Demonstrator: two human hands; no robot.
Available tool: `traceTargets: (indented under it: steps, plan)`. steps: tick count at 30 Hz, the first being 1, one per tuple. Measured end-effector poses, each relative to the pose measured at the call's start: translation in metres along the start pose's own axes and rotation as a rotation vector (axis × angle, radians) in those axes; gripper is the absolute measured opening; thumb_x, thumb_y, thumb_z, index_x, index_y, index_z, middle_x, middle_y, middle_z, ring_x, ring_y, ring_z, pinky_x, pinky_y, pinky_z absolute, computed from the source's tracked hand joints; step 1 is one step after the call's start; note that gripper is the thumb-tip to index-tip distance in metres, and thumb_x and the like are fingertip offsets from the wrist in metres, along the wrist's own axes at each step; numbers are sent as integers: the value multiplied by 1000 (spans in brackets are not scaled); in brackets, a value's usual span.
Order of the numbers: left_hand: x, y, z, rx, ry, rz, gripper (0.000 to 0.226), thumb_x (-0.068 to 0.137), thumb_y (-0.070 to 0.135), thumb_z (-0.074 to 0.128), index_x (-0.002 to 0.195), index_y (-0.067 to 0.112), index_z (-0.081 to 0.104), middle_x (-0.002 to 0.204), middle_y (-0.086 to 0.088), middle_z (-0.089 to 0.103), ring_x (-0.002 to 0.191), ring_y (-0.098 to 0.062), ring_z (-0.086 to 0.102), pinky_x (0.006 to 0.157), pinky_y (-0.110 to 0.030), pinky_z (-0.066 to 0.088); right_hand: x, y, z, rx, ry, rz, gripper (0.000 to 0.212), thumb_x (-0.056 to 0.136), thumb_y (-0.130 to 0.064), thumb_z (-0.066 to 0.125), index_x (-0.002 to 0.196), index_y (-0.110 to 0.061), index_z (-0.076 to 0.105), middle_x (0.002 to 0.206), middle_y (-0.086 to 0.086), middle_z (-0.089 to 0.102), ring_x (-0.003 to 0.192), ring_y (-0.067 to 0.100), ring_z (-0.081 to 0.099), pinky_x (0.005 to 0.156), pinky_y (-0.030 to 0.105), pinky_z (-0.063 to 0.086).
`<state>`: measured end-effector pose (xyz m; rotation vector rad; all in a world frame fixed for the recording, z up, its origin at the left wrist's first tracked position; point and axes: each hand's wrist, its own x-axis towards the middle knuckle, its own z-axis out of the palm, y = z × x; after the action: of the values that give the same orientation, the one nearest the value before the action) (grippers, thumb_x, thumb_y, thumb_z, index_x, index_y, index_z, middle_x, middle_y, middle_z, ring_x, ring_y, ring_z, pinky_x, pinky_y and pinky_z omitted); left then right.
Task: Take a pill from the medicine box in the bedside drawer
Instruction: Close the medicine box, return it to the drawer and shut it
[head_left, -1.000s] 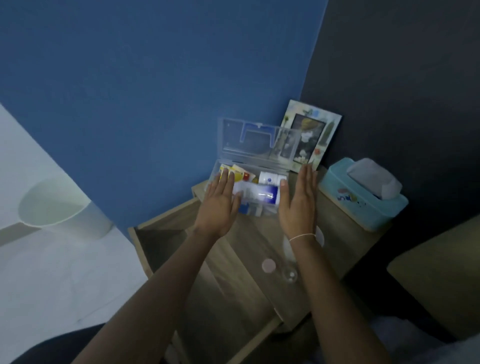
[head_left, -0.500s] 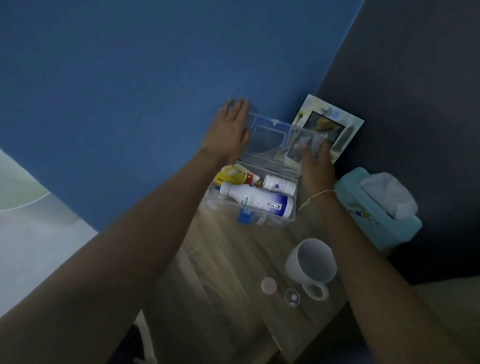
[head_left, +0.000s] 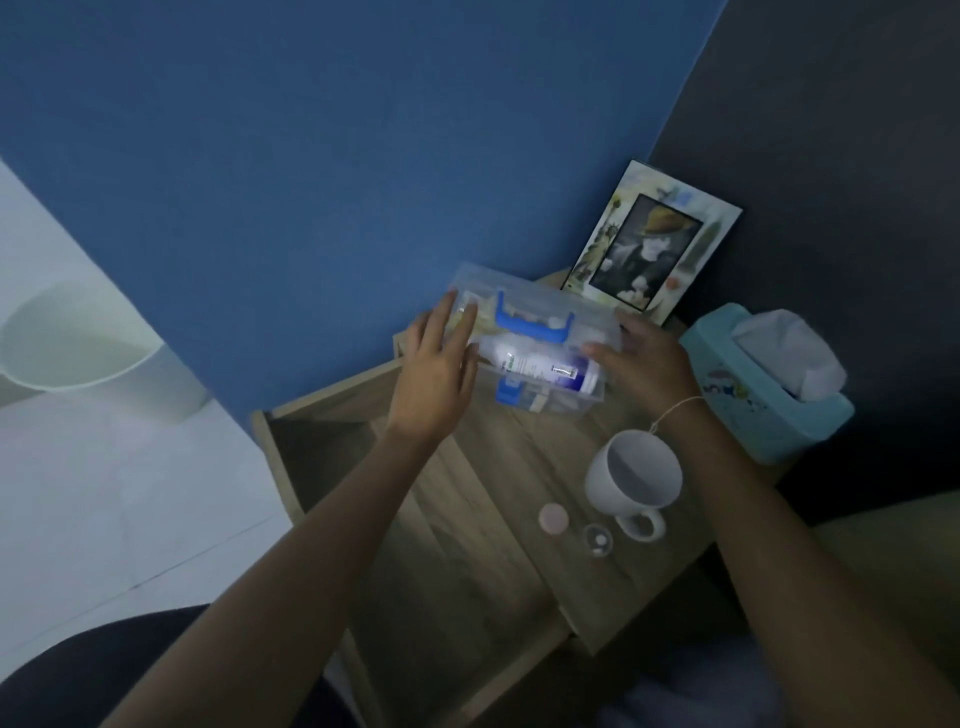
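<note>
A clear plastic medicine box with a blue handle and blue front latch sits on the wooden bedside table; its lid is lowered over the bottles inside. My left hand rests flat at the box's left end, fingers on the lid. At the right end, my right hand has its fingers on the lid. A small clear cap holding a white pill lies near the front of the table beside a pink round lid. The drawer stands open at the left.
A white mug stands under my right forearm. A teal tissue box is at the right edge, a picture frame leans in the corner. A white bin stands on the floor at far left.
The lid stood upright with both hands on it; now it is down over the box. Both hands came down and toward me with it.
</note>
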<state>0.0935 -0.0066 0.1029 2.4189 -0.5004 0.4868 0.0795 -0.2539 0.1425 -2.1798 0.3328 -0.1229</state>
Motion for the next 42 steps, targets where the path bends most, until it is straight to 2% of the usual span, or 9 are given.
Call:
traceTargets:
  steps: [3,9,15,19,24,28,33,39,42]
  plan:
    - [-18,-2,4,35,-126,-24,44,97,12,45,141,7,42,153,-20,31,125,-43,41,108,-46,33,-10,-2,5,-171,-69,-11,76,74,-19,81,139,0,46,145,14,47,123,25,54,105,36,44]
    - [-18,-3,2,104,-168,-16,49,95,9,47,143,11,38,148,-20,38,134,-43,34,107,-51,39,-16,-10,5,-295,-91,-47,62,79,-15,77,132,6,51,148,19,43,134,26,45,111,34,34]
    - [-16,-5,5,117,-215,-18,53,96,6,43,146,16,31,153,-17,30,146,-35,18,112,-45,33,-19,-10,9,-474,-165,-81,57,89,-24,65,136,1,46,155,18,29,139,30,36,112,35,28]
    - [-16,-6,3,203,-269,1,59,96,17,48,149,17,21,156,-16,24,147,-34,14,116,-44,27,-21,-9,11,-533,-188,-62,60,93,-28,58,144,-5,36,159,13,20,144,28,29,115,34,23]
    - [-12,-5,8,488,-356,134,92,86,52,56,150,6,8,158,-19,15,148,-35,6,120,-50,6,-24,-9,12,-578,-215,-65,59,96,-29,52,147,-6,30,161,12,16,145,28,25,116,35,23]
    - [-4,1,16,507,-397,210,97,84,61,51,151,12,2,160,-18,9,149,-35,5,120,-51,2,-23,-12,10,-582,-237,-56,60,97,-28,51,148,-5,29,161,13,15,147,26,19,119,35,19]
    - [-3,2,21,443,-370,187,86,88,57,50,152,16,9,159,-17,17,148,-35,11,120,-48,1,-24,-13,9,-605,-249,-57,60,97,-30,51,147,-6,29,161,13,15,147,27,21,119,38,22]
    - [4,-3,15,289,-156,247,50,94,36,51,135,7,49,138,-22,52,131,-38,47,111,-52,34,-30,-11,12,-624,-218,-79,59,99,-31,47,148,-7,26,162,12,13,146,30,22,117,42,27]
    - [3,0,19,281,-175,195,50,97,39,45,137,10,46,140,-19,50,133,-35,43,114,-50,29,-32,-11,14,-636,-203,-86,59,99,-31,47,148,-7,26,161,12,15,146,30,22,117,41,26]
